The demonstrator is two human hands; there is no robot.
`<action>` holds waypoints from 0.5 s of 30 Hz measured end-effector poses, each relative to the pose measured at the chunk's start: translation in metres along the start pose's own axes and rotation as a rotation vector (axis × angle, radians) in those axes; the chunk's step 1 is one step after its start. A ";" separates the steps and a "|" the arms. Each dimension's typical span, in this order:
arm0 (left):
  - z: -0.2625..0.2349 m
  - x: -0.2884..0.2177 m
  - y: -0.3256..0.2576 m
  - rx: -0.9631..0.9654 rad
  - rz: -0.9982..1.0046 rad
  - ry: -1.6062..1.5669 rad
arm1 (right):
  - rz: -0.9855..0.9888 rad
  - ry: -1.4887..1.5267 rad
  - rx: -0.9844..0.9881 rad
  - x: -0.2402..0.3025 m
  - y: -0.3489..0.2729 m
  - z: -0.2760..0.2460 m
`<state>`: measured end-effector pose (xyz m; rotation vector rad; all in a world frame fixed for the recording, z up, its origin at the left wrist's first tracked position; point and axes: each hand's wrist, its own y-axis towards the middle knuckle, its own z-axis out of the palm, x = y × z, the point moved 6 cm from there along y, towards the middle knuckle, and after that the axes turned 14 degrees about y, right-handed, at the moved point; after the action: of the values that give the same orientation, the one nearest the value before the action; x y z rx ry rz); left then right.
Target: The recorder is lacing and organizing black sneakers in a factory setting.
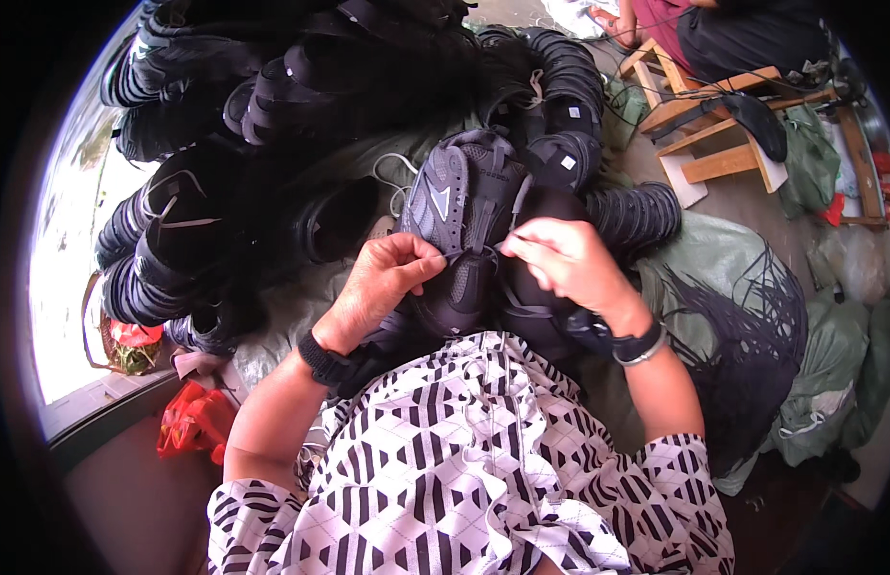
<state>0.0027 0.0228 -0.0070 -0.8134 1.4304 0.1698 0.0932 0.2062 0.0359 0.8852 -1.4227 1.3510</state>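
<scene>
A dark grey and black shoe upper [455, 196] with a pale side mark lies on my lap, just beyond my hands. Across its near end runs a dark shoelace [476, 253]. My left hand [392, 273] pinches the lace between thumb and forefinger at the left side. On the other side, my right hand [565, 264] is closed with its fingertips together on the lace. The lace is thin, and its ends are partly hidden by the fingers and the dark upper.
Stacks of nested dark shoe uppers [138, 225] crowd the left and far side. To the right, a heap of dark laces [742, 331] lies on a pale green sack [694, 244]. Beyond stands a wooden stool [718, 168], near a seated person [752, 43]. A red plastic bag [196, 420] is at lower left.
</scene>
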 end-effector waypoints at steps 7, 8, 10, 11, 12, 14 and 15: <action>0.003 -0.003 -0.004 -0.130 -0.084 0.051 | -0.071 0.214 -0.074 0.000 0.045 0.018; 0.001 -0.002 -0.006 -0.156 -0.116 0.051 | -0.034 0.292 -0.073 -0.005 0.042 0.020; 0.000 0.000 -0.006 -0.163 -0.132 0.028 | 0.004 0.370 -0.075 -0.010 0.037 0.023; 0.000 0.001 -0.006 -0.173 -0.145 0.005 | 0.047 0.341 -0.043 -0.013 0.035 0.027; 0.001 0.002 -0.005 -0.172 -0.145 0.006 | 0.091 0.312 -0.011 -0.015 0.034 0.031; 0.002 0.002 -0.001 -0.197 -0.022 0.070 | 0.124 0.191 0.073 -0.011 0.033 0.036; 0.002 0.005 -0.001 -0.196 -0.022 0.072 | 0.147 0.128 0.083 -0.009 0.032 0.035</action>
<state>0.0060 0.0218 -0.0120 -1.0039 1.4873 0.2700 0.0598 0.1744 0.0199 0.7440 -1.3622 1.5589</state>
